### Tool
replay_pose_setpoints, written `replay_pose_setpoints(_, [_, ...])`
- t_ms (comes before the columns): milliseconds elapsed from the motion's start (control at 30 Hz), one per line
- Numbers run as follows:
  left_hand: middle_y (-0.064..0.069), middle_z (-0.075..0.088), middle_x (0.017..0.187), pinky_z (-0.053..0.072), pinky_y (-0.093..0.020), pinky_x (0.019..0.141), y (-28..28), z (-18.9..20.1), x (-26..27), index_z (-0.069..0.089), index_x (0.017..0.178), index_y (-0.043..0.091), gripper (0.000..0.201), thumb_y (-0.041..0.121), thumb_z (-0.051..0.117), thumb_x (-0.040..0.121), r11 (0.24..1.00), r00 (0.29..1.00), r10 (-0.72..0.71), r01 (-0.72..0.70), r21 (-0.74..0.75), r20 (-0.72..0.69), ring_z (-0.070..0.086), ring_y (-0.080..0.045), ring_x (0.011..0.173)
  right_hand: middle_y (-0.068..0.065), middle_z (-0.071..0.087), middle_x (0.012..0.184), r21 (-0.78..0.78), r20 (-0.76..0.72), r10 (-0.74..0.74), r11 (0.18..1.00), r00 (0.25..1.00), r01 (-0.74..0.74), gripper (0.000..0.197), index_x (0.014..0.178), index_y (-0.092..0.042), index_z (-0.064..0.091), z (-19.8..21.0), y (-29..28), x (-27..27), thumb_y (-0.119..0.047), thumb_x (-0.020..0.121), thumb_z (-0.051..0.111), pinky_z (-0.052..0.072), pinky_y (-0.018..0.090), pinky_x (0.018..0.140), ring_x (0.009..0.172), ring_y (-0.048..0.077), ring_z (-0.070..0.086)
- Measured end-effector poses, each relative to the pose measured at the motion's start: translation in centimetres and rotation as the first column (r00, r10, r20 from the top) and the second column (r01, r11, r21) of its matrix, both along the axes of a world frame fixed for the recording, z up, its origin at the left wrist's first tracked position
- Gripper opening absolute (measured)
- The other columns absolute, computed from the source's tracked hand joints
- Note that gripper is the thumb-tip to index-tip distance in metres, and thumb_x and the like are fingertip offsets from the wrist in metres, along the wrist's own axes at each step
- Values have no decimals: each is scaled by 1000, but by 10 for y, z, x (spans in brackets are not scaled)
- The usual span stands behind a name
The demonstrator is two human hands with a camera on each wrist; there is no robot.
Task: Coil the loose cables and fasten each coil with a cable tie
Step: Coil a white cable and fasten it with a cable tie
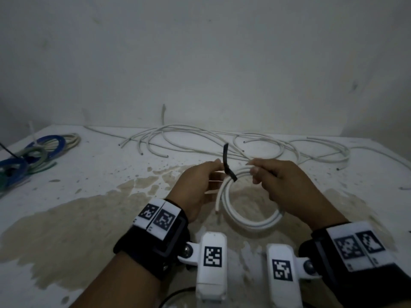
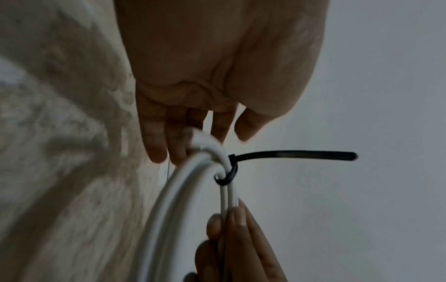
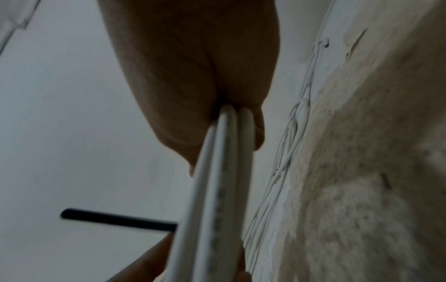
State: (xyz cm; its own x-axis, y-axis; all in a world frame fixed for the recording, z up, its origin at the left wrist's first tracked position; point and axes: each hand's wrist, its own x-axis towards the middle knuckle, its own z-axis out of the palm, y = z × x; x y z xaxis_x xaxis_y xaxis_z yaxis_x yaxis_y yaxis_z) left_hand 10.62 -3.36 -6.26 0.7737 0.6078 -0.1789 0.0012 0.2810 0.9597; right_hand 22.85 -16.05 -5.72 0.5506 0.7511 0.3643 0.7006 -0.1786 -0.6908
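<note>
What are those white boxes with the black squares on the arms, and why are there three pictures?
No machine here: these are a person's two hands. The boxes are small cameras strapped to the wrists, and a third camera sits on the head. The big picture comes from the head; the other two look along each hand.

Both hands hold up a white cable coil. The left hand grips its left side; the right hand pinches its right side, with the fingers closed around the strands. A black cable tie is looped around the coil, its tail sticking up.

On the stained table lie loose white cables at the back and blue and green coils on the left.
</note>
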Motion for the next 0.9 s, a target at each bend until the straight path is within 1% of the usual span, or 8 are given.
replay_pose_setpoints(167, [-8,71,84,53,-27,58,10,10,-15,70,102,3,23,18,59,90,957,960,-185,224,183,-208,66,-18,69,-7,68,74,-176,42,157,973,987,-147,16,93,-28,71,13,0,-6,-21,93,56,38,6,56,59,-9,56])
replay_pose_setpoints(267, [-11,70,86,54,-26,56,23,13,-30,71,96,4,15,14,62,89,941,929,-241,295,167,-279,65,-19,67,-6,73,84,-221,-16,211,953,977,-210,14,93,-36,70,18,16,-13,-25,90,61,42,7,63,71,-8,61])
replay_pose_setpoints(367, [-8,67,74,54,-26,53,41,16,-48,68,86,4,10,5,59,90,961,935,-220,257,106,-277,64,-16,58,-11,71,79,-263,-55,260,927,964,-265,18,106,-34,68,20,44,-25,-29,90,60,43,9,57,61,-6,59])
replay_pose_setpoints(467, [-11,66,71,53,-24,50,66,19,-72,65,76,2,14,0,58,88,994,975,-106,110,10,-194,61,-17,53,-13,67,91,-150,-164,205,962,965,-230,32,120,-40,56,19,70,-33,-43,88,56,51,18,58,70,-1,63])
replay_pose_setpoints(533, [-13,65,72,54,-23,48,90,22,-88,63,75,-1,15,0,56,89,991,992,90,-97,-87,-86,58,-19,55,-5,65,104,-24,-303,115,992,946,-128,32,118,-34,57,15,86,-35,-46,89,51,55,31,67,83,9,64])
replay_pose_setpoints(667, [-13,61,77,54,-20,48,164,17,-114,59,80,-1,18,0,48,94,839,845,528,-502,-211,87,57,-19,67,16,64,97,20,-440,16,1000,898,-8,36,96,-6,63,-4,124,-42,-39,95,48,54,47,75,80,23,62])
replay_pose_setpoints(767, [-9,58,77,55,-20,48,220,5,-121,56,86,0,17,2,44,97,728,741,668,-630,-273,73,56,-15,69,28,60,86,26,-443,-18,999,896,33,48,96,10,56,-18,151,-46,-38,95,49,51,42,66,68,27,57])
replay_pose_setpoints(900, [-9,53,79,55,-21,53,275,-11,-116,55,95,-3,20,2,37,100,648,685,728,-699,-303,-25,52,-16,69,13,61,77,62,-558,-33,995,829,81,38,85,3,59,-31,175,-46,-32,95,51,49,38,66,67,25,56])
